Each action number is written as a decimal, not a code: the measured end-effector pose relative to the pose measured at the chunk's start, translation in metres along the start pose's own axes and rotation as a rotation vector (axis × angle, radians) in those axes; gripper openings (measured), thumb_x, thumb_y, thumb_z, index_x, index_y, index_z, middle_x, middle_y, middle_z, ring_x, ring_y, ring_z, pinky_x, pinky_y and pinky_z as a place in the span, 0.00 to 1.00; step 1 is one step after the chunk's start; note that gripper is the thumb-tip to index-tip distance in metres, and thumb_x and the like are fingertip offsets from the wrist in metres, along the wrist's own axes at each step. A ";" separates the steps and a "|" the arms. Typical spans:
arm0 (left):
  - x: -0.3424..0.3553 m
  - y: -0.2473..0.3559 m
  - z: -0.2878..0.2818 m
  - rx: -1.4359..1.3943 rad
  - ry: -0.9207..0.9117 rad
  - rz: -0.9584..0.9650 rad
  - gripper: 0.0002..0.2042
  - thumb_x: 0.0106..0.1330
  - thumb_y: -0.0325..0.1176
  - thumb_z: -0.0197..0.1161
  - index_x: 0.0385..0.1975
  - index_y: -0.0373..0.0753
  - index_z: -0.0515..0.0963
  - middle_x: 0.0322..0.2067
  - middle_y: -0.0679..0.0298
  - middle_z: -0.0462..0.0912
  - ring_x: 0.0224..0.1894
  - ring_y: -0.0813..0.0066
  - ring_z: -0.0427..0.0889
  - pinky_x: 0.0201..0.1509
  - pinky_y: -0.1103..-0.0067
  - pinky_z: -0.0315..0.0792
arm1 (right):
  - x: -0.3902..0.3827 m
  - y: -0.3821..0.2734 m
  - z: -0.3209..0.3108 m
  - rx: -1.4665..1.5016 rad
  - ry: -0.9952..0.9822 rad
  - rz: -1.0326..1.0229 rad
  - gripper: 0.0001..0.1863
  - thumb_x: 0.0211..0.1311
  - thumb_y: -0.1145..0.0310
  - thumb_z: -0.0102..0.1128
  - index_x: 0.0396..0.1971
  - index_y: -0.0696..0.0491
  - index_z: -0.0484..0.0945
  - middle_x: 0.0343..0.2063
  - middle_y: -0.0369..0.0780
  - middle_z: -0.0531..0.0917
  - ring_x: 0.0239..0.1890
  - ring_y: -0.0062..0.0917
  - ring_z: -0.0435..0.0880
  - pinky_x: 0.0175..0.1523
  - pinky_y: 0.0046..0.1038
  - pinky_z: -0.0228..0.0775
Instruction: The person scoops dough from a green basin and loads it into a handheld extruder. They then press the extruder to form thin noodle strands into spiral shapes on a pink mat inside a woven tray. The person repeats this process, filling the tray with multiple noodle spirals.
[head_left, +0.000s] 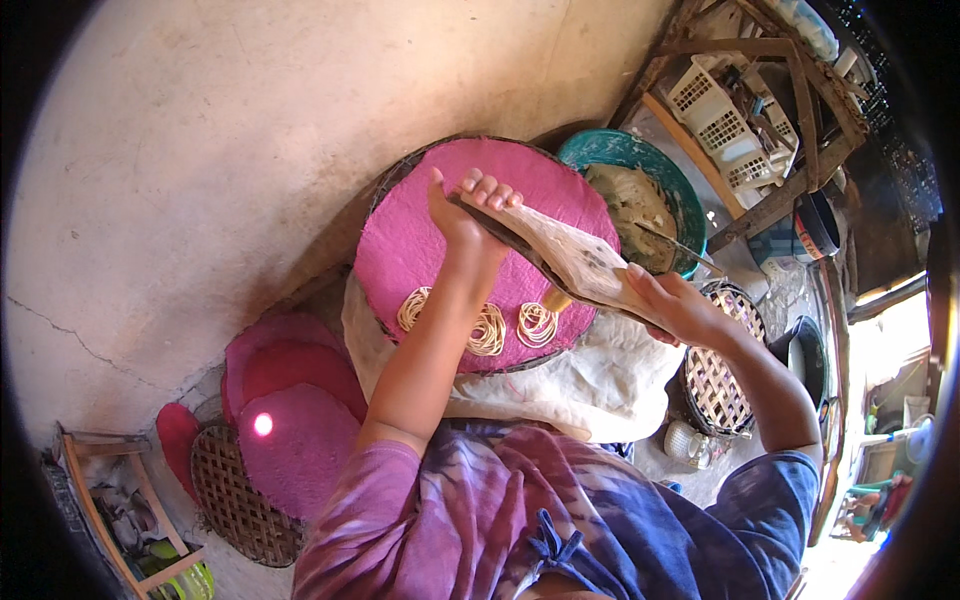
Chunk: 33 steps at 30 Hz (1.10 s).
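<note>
1. At the centre of the frame, a long, pale board (582,252) with a dark edge slants from upper left to lower right, held above a round pink mat (425,240).
2. The person's left hand (470,212) grips the board's upper-left end, fingers curled over it, thumb pointing up.
3. The right hand (672,302) clasps the lower-right end, thumb on top; its fingers are mostly hidden.
4. A small yellowish cylinder (556,299) shows just below the board; whether they are joined is unclear.
5. Three looped bundles of pale strands (485,331) lie along the mat's lower edge.
6. Upper right of centre, a green basin (690,222) holds a pale, doughy mass (628,208).
7. A white cloth (560,398) spreads below the mat.
8. At lower left, pink and red rounds (305,455) overlap a woven tray (240,510).
</note>
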<state>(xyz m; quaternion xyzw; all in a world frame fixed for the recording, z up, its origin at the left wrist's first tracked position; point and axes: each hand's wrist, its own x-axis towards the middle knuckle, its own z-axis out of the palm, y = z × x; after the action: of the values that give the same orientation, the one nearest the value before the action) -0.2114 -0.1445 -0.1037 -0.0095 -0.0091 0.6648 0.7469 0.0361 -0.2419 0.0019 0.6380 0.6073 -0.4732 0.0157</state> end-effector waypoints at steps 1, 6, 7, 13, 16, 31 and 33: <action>0.001 0.002 0.005 0.016 0.036 0.016 0.30 0.67 0.67 0.40 0.13 0.48 0.65 0.09 0.71 0.63 0.14 0.71 0.65 0.29 0.71 0.65 | 0.002 -0.002 0.002 -0.006 0.043 0.001 0.40 0.71 0.33 0.34 0.34 0.57 0.81 0.12 0.33 0.72 0.14 0.16 0.72 0.20 0.24 0.65; -0.019 0.013 0.012 0.235 0.024 0.133 0.25 0.67 0.62 0.43 0.13 0.51 0.64 0.08 0.76 0.60 0.13 0.78 0.62 0.27 0.75 0.63 | 0.003 0.006 0.017 0.066 -0.014 -0.020 0.38 0.72 0.35 0.34 0.36 0.57 0.82 0.15 0.34 0.74 0.15 0.16 0.72 0.20 0.23 0.63; -0.024 0.009 0.008 0.225 0.089 0.115 0.25 0.67 0.62 0.43 0.13 0.51 0.64 0.08 0.76 0.60 0.13 0.78 0.62 0.27 0.75 0.63 | -0.001 0.012 0.017 0.084 -0.025 0.003 0.38 0.72 0.35 0.35 0.36 0.57 0.82 0.15 0.34 0.74 0.16 0.16 0.72 0.20 0.23 0.63; -0.010 -0.029 -0.021 0.085 0.138 0.003 0.26 0.68 0.61 0.43 0.12 0.51 0.64 0.08 0.76 0.59 0.12 0.78 0.61 0.25 0.75 0.64 | -0.001 0.044 0.005 0.068 0.023 0.081 0.37 0.72 0.37 0.38 0.46 0.57 0.82 0.14 0.33 0.73 0.16 0.17 0.73 0.21 0.23 0.65; 0.001 -0.022 -0.033 0.013 -0.036 -0.046 0.25 0.68 0.58 0.44 0.12 0.50 0.65 0.08 0.76 0.62 0.11 0.79 0.63 0.25 0.76 0.67 | 0.007 0.054 -0.004 0.452 -0.225 0.011 0.45 0.68 0.30 0.27 0.59 0.57 0.72 0.23 0.42 0.81 0.19 0.22 0.79 0.25 0.24 0.73; 0.010 0.030 -0.019 -0.150 -0.286 0.003 0.25 0.68 0.57 0.44 0.10 0.50 0.64 0.07 0.75 0.64 0.10 0.77 0.64 0.25 0.74 0.69 | 0.099 0.081 0.059 0.364 -0.402 -0.341 0.30 0.76 0.49 0.31 0.68 0.53 0.63 0.23 0.43 0.79 0.23 0.22 0.82 0.28 0.23 0.77; 0.008 0.039 0.008 -0.098 -0.368 -0.030 0.26 0.69 0.58 0.43 0.10 0.50 0.64 0.07 0.75 0.63 0.10 0.77 0.63 0.25 0.75 0.69 | 0.094 0.065 0.059 0.024 -0.160 -0.518 0.28 0.77 0.53 0.31 0.67 0.53 0.65 0.29 0.41 0.80 0.31 0.23 0.81 0.38 0.24 0.77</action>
<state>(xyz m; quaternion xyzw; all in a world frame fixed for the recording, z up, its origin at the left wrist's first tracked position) -0.2498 -0.1315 -0.0970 0.0760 -0.1783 0.6426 0.7413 0.0357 -0.2224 -0.1254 0.4220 0.7416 -0.5174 -0.0656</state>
